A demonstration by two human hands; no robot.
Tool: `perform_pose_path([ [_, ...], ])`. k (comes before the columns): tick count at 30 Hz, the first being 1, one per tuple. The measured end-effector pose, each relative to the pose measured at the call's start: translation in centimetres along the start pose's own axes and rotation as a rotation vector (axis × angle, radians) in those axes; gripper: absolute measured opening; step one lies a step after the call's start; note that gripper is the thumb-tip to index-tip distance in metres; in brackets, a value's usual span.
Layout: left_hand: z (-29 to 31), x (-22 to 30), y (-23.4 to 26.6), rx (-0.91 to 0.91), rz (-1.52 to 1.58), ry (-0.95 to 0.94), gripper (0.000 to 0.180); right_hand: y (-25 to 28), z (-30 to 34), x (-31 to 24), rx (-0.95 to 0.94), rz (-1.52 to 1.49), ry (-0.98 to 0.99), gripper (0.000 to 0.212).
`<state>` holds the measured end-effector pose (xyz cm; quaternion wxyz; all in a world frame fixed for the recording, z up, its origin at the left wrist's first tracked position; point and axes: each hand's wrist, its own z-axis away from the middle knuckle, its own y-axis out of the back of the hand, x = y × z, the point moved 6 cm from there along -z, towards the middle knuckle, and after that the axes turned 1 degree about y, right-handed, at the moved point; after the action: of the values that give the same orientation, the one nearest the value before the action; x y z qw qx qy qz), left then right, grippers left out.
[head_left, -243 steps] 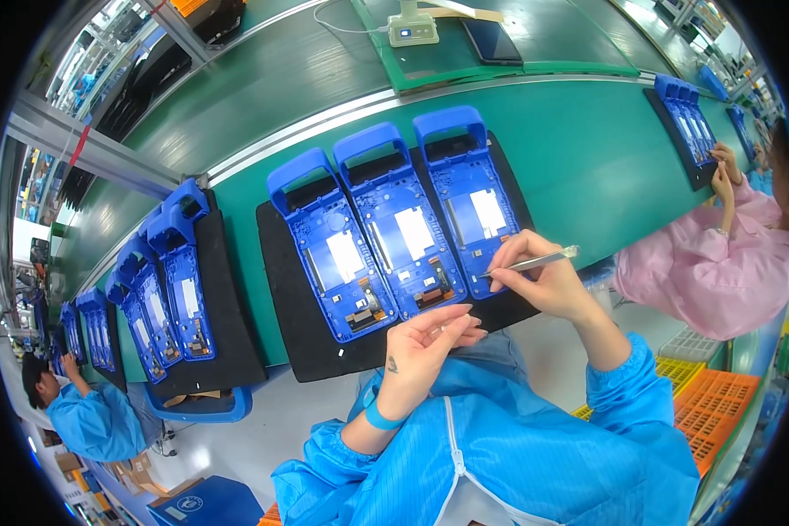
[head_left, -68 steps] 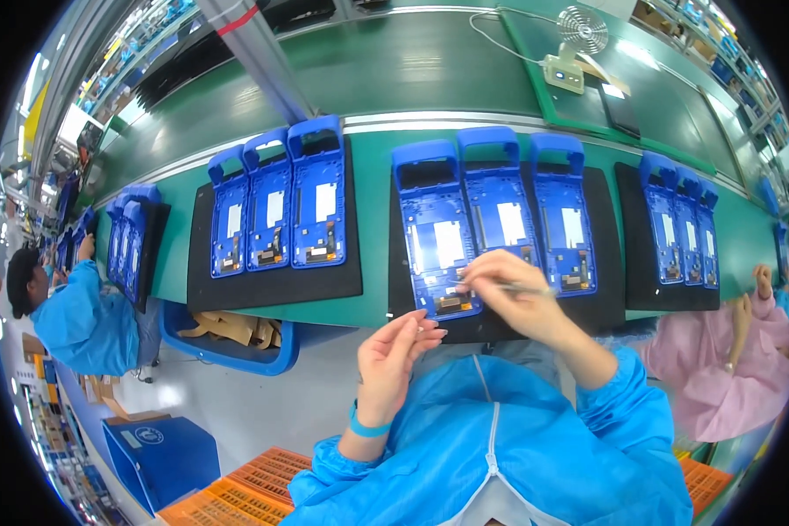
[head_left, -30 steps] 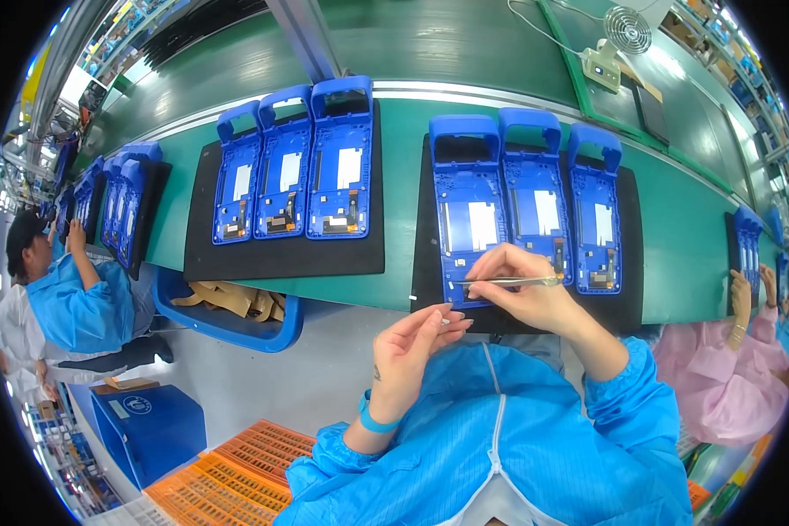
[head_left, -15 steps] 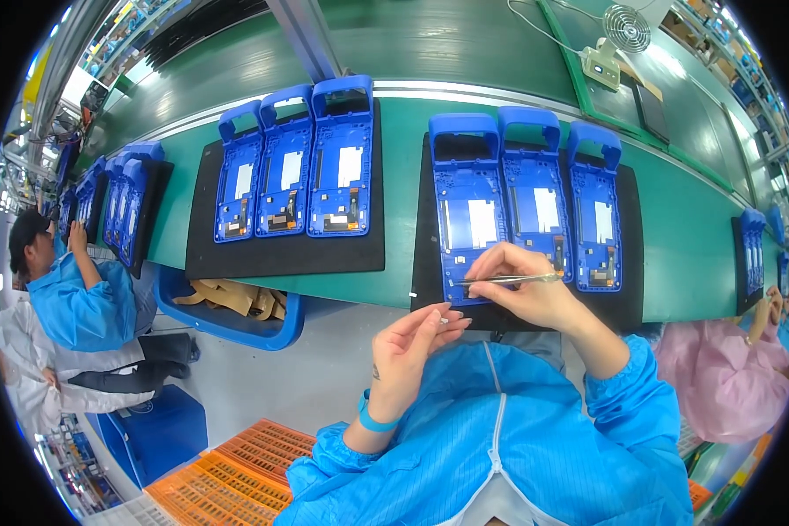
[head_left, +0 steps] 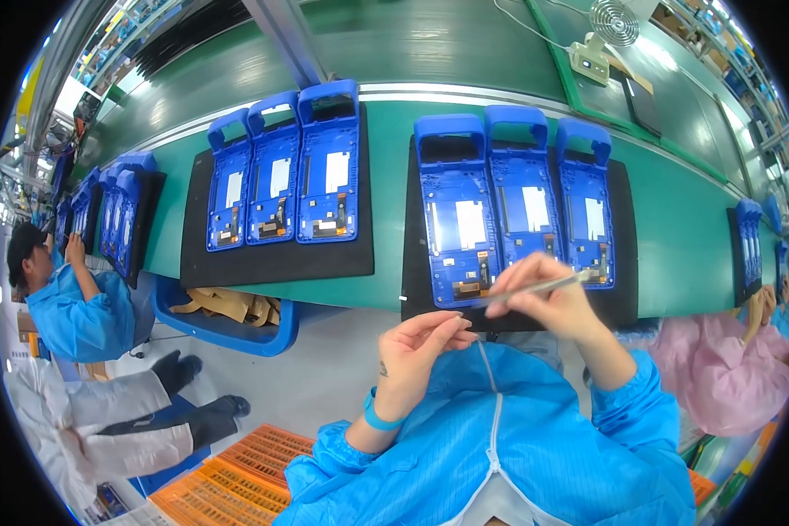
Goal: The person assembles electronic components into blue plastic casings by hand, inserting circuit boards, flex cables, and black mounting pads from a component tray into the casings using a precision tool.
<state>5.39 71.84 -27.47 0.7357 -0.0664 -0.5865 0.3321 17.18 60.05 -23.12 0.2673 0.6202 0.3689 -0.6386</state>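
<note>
Metal tweezers [head_left: 554,284] lie in my right hand [head_left: 559,307], which is closed round them and slightly smeared by motion. Their tips point left, towards my left hand [head_left: 412,358]. That hand is palm up with thumb and fingertips pinched together; whatever is between them is too small to make out. Just beyond both hands are three blue plastic device housings: a left one [head_left: 437,241], a middle one [head_left: 510,226] and a right one [head_left: 576,230]. Each has a handle loop at its far end and small electronic parts inside. They rest on a black mat [head_left: 621,250].
Further left, another black mat [head_left: 276,261] bears three similar blue housings. Below the green bench [head_left: 386,184] stands a blue bin [head_left: 282,337] of brown material. Orange crates [head_left: 223,482] are at lower left, a small fan [head_left: 614,22] at the back. Co-workers sit on both sides.
My right hand has shifted right and down with the tweezers, away from the left housing, uncovering its near end. My left fingers have drawn together. The person in white at left has moved.
</note>
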Motion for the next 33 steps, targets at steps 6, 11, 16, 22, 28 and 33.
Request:
perform_pose_path([
  [6,-0.3,-0.9,-2.2,-0.087,0.007,0.079,0.024,2.0,0.5,0.3,0.187,0.215,0.039,0.013],
  [11,-0.3,-1.1,-2.8,-0.114,-0.022,0.062,0.026,2.2,0.7,-0.2,0.208,0.268,0.039,0.013],
  [16,-0.1,-0.9,-3.0,-0.124,-0.034,0.058,0.026,1.7,0.7,-0.5,0.164,0.331,0.041,0.014],
  [22,-0.1,-0.9,-2.9,-0.126,-0.046,0.047,0.025,1.7,0.6,-1.0,0.198,0.351,0.079,0.014],
  [28,-0.1,-0.9,-2.9,-0.132,-0.044,0.047,0.025,1.8,0.6,-0.4,0.141,0.265,0.013,0.014],
  [33,0.1,-0.6,-3.0,-0.131,-0.051,0.041,0.026,1.8,0.7,-0.8,0.172,0.293,0.017,0.013],
])
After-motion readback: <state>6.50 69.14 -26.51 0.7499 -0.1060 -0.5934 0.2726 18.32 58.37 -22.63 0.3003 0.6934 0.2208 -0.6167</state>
